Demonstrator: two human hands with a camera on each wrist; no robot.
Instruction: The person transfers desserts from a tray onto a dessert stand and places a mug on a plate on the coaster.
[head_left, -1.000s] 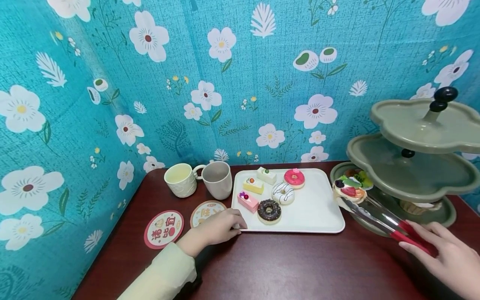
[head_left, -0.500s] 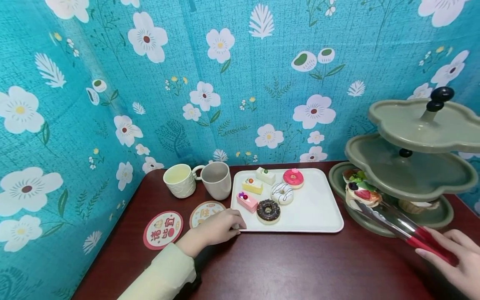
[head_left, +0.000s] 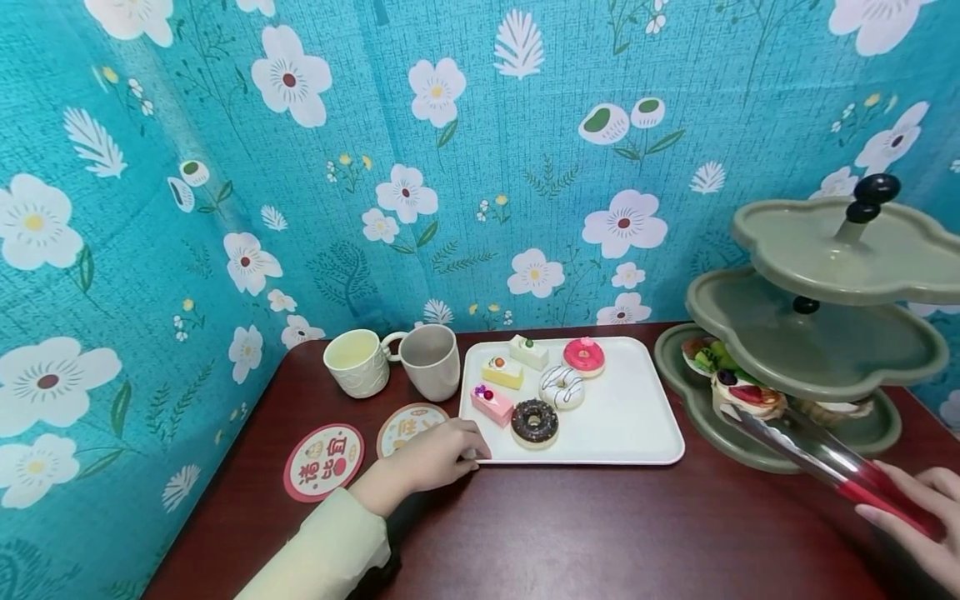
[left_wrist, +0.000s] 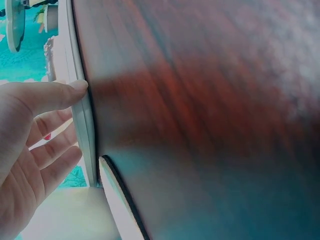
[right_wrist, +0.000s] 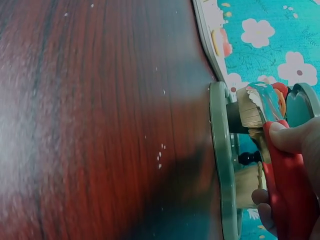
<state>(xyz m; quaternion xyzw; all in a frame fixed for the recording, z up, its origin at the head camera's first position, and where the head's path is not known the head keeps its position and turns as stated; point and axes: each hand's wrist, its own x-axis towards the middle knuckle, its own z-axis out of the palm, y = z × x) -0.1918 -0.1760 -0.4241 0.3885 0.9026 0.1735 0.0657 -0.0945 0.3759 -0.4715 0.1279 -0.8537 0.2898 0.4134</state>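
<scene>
My left hand [head_left: 442, 454] pinches the front left rim of a white tray [head_left: 618, 421], thumb outside and fingers over the edge, as the left wrist view [left_wrist: 50, 125] shows. My right hand [head_left: 926, 512] holds metal tongs [head_left: 813, 454] with red handles. Between the tong tips is a fruit tart [head_left: 750, 398], over the bottom plate [head_left: 705, 417] of a green three-tier stand [head_left: 832, 350]. In the right wrist view, the tart [right_wrist: 250, 107] appears just above that plate; whether it touches is unclear. Another tart [head_left: 705, 357] and a pastry cup [head_left: 832, 412] sit on the same plate, partly hidden.
Several small cakes and doughnuts, among them a chocolate doughnut [head_left: 535, 422], fill the tray's left half. A yellow cup [head_left: 356, 364] and a grey mug [head_left: 431, 362] stand behind two round coasters [head_left: 324, 462]. The stand's middle tier overhangs the bottom plate closely.
The right hand has carried the tart in the tongs rightward, from the tray's right edge to over the bottom plate, below the middle tier. My left hand stays on the tray rim.
</scene>
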